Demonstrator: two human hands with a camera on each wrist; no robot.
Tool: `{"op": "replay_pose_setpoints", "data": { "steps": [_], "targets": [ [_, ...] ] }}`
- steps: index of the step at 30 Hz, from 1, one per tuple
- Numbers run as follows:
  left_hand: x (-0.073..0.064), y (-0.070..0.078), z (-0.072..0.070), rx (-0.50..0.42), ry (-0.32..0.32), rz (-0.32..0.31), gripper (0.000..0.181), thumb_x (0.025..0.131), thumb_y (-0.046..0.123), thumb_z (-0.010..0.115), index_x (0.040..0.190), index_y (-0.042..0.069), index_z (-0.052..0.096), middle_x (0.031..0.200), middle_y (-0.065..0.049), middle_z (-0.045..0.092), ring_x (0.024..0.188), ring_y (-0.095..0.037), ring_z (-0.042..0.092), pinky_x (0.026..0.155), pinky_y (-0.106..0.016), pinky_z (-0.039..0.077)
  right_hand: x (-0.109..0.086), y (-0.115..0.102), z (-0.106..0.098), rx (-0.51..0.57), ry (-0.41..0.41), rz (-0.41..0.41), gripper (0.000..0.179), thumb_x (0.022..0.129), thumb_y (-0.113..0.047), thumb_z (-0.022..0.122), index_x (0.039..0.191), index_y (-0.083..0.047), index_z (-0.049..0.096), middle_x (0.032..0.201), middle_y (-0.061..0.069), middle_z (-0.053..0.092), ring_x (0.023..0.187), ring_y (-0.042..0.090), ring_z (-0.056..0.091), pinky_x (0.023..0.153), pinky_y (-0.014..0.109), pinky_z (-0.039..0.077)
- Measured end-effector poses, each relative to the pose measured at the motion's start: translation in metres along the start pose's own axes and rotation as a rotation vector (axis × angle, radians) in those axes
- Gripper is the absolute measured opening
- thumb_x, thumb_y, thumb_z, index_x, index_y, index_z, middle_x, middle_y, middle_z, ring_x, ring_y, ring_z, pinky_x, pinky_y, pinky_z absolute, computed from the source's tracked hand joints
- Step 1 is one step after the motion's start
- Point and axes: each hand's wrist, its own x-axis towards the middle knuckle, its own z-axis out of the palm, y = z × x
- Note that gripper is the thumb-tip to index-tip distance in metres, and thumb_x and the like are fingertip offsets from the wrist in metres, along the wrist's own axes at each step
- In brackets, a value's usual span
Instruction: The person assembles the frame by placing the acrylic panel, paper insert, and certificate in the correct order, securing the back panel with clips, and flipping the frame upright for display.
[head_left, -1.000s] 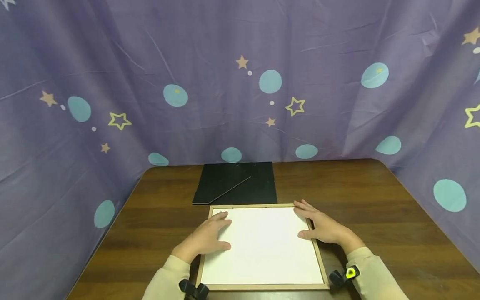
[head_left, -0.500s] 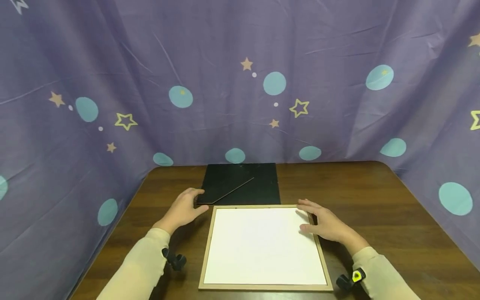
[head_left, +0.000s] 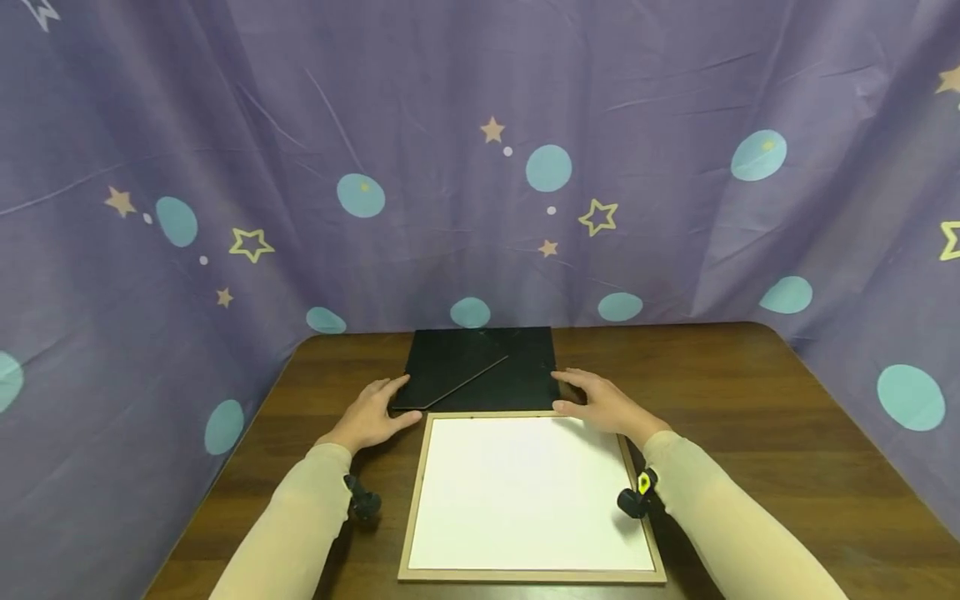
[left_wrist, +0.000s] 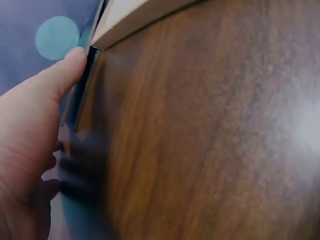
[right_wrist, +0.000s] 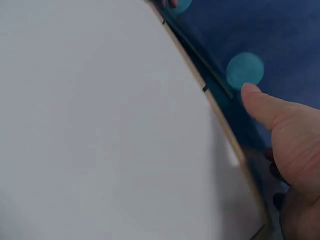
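A light wooden frame with a white panel [head_left: 525, 500] lies flat on the table. Just behind it is a black board [head_left: 480, 346], with a thin pale line slanting across its front part. My left hand [head_left: 369, 417] is at the black board's left front corner, fingers loosely extended; in the left wrist view its thumb [left_wrist: 70, 67] comes near the frame's corner. Over at the board's right edge is my right hand [head_left: 603, 407], thumb and fingers apart, above the frame's far right corner. Whether either hand touches the board, I cannot tell.
The brown wooden table [head_left: 720, 392] extends to both sides of the frame. A purple curtain [head_left: 420, 250] with stars and blue dots hangs behind and beside it. A dark wrist camera [head_left: 636, 500] hangs over the frame's right side.
My left hand left the frame's left side and moved out and forward to the black board. My right hand then moved from the frame's right edge forward and left to the board's right edge.
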Motion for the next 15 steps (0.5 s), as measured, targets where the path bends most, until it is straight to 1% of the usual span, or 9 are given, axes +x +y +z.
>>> {"op": "replay_pose_setpoints", "data": {
  "steps": [3,6,7,11,15],
  "targets": [
    [0.002,0.0,0.006,0.017,0.001,0.005,0.082,0.086,0.063,0.058,0.15,0.017,0.035,0.15,-0.028,0.028,0.138,-0.048,0.021,0.102,-0.069,0.025,0.005,0.007,0.003,-0.016,-0.009,0.036,0.069,0.092,-0.053,0.057,0.149,-0.022,0.037,0.156,0.016,0.023,0.144,0.038,0.016,0.108,0.065,0.02],
    [0.004,-0.003,0.01,0.034,0.012,0.028,0.077,0.088,0.059,0.058,0.149,0.015,0.038,0.15,-0.028,0.028,0.138,-0.048,0.021,0.104,-0.068,0.023,0.009,0.012,0.006,-0.042,-0.031,0.046,0.066,0.094,-0.052,0.054,0.15,-0.021,0.035,0.157,0.017,0.02,0.144,0.039,0.012,0.107,0.067,0.017],
    [0.005,-0.003,0.011,0.041,0.02,0.041,0.076,0.089,0.057,0.058,0.148,0.015,0.039,0.15,-0.028,0.029,0.138,-0.048,0.022,0.105,-0.067,0.023,0.01,0.013,0.007,-0.046,-0.038,0.05,0.065,0.095,-0.05,0.053,0.15,-0.021,0.035,0.157,0.017,0.02,0.144,0.038,0.011,0.108,0.066,0.016],
    [0.008,-0.006,0.015,0.044,0.05,0.085,0.071,0.09,0.05,0.061,0.146,0.012,0.041,0.149,-0.025,0.033,0.138,-0.047,0.024,0.107,-0.065,0.021,0.014,0.016,0.009,-0.079,-0.035,0.027,0.058,0.098,-0.042,0.052,0.149,-0.019,0.037,0.156,0.018,0.023,0.144,0.037,0.012,0.111,0.063,0.01],
    [0.009,-0.005,0.016,0.02,0.061,0.095,0.068,0.09,0.044,0.065,0.145,0.011,0.043,0.149,-0.021,0.035,0.139,-0.045,0.024,0.106,-0.068,0.019,0.018,0.018,0.012,-0.109,-0.034,0.008,0.056,0.098,-0.04,0.053,0.149,-0.02,0.038,0.156,0.014,0.026,0.145,0.035,0.013,0.112,0.062,0.006]
  ]
}}
